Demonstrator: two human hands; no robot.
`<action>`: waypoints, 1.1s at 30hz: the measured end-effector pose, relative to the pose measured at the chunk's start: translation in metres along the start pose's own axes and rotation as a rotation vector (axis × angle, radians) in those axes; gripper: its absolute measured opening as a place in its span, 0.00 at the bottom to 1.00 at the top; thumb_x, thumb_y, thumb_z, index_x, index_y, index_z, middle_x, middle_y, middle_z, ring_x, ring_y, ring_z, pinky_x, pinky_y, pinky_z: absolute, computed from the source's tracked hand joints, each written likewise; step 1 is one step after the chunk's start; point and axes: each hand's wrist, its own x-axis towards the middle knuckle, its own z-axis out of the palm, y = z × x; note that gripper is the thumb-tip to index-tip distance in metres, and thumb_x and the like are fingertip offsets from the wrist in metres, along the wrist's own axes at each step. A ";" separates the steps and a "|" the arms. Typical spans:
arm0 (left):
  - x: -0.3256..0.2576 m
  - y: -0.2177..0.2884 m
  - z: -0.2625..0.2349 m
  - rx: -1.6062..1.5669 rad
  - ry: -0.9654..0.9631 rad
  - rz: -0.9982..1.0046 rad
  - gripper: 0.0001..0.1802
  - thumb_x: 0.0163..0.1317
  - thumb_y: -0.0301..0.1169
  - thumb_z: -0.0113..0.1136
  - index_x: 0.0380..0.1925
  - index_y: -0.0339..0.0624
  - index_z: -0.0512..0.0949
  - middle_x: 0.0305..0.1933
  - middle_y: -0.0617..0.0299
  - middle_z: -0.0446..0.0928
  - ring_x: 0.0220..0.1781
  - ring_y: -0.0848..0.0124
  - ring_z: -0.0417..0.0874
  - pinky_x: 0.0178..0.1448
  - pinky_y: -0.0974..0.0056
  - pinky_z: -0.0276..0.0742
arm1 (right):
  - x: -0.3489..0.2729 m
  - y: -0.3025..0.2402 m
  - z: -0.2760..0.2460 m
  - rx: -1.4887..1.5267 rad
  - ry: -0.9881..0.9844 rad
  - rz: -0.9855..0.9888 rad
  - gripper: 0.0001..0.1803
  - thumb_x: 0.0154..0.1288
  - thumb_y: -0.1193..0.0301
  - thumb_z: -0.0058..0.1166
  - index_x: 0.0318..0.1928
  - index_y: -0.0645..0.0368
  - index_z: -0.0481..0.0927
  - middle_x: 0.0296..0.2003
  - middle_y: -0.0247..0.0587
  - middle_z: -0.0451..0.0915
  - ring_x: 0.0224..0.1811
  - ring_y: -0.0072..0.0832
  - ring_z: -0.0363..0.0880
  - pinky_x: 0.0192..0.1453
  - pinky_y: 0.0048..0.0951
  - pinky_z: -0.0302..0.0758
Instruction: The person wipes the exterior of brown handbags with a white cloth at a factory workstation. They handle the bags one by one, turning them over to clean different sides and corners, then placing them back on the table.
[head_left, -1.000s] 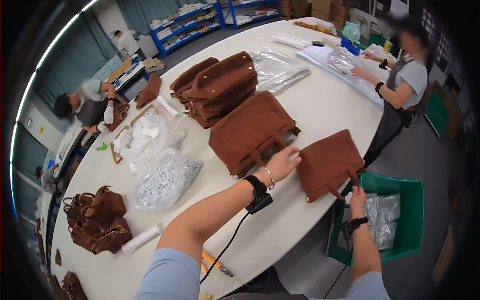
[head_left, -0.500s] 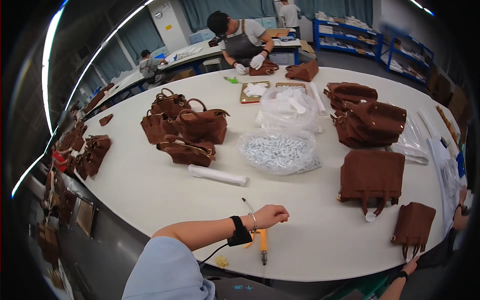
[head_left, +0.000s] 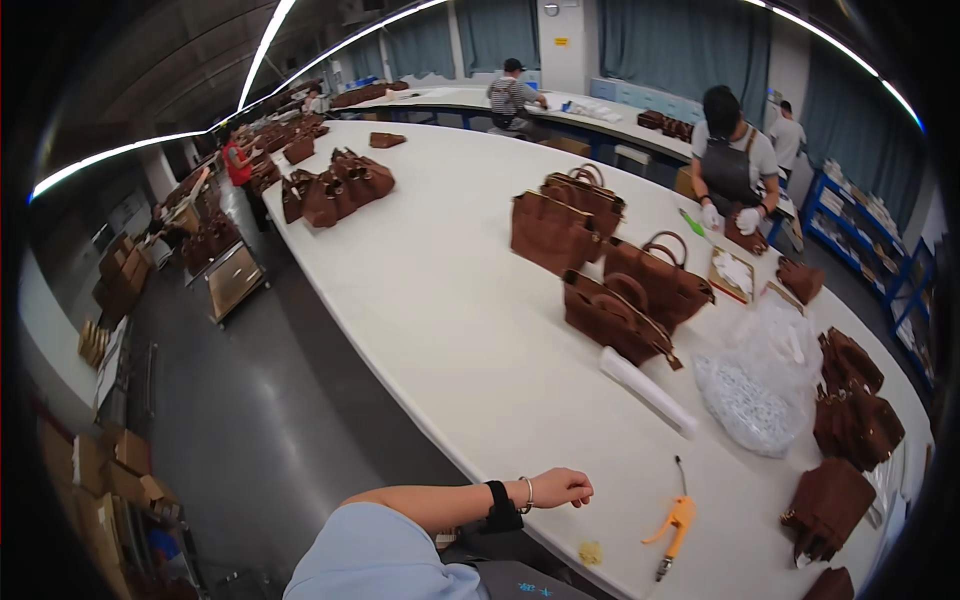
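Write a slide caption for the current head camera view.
Left hand over a white worktable, an orange air gun lying to its right and brown handbags beyond.

A grey floor point(head_left: 250, 400) is bordered by a large white table point(head_left: 430, 250) — the far wall point(head_left: 572, 68) is hung with teal curtains point(head_left: 690, 45), blue shelves point(head_left: 850, 232) are placed at right, and bright strip lights point(head_left: 266, 45) are mounted overhead.
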 end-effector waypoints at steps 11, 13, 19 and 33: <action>-0.334 -0.167 -0.197 -0.438 0.858 -0.159 0.13 0.71 0.34 0.51 0.42 0.35 0.79 0.39 0.59 0.83 0.40 0.74 0.84 0.44 0.71 0.79 | -0.272 -0.180 0.055 0.513 -0.712 -0.323 0.19 0.72 0.58 0.46 0.43 0.64 0.77 0.24 0.40 0.75 0.24 0.30 0.73 0.27 0.32 0.72; -0.384 -0.188 -0.211 -0.506 1.018 -0.235 0.13 0.71 0.34 0.52 0.42 0.36 0.79 0.38 0.60 0.83 0.40 0.74 0.84 0.42 0.73 0.78 | -0.350 -0.222 0.074 0.608 -0.760 -0.555 0.09 0.69 0.68 0.48 0.42 0.61 0.74 0.22 0.30 0.66 0.21 0.18 0.61 0.22 0.23 0.62; -0.477 -0.229 -0.235 -0.703 1.273 -0.296 0.11 0.69 0.34 0.53 0.40 0.37 0.78 0.35 0.59 0.83 0.35 0.71 0.86 0.36 0.72 0.76 | -0.630 -0.348 0.045 0.552 -0.889 -1.250 0.09 0.64 0.72 0.51 0.38 0.65 0.80 0.31 0.49 0.81 0.34 0.40 0.79 0.41 0.36 0.75; -0.454 -0.222 -0.544 -0.535 1.131 -0.250 0.10 0.72 0.32 0.49 0.41 0.38 0.76 0.36 0.59 0.82 0.36 0.72 0.84 0.38 0.72 0.76 | -0.950 -0.533 0.011 0.430 -1.196 -1.190 0.10 0.60 0.70 0.54 0.37 0.64 0.81 0.31 0.48 0.82 0.35 0.39 0.81 0.42 0.34 0.76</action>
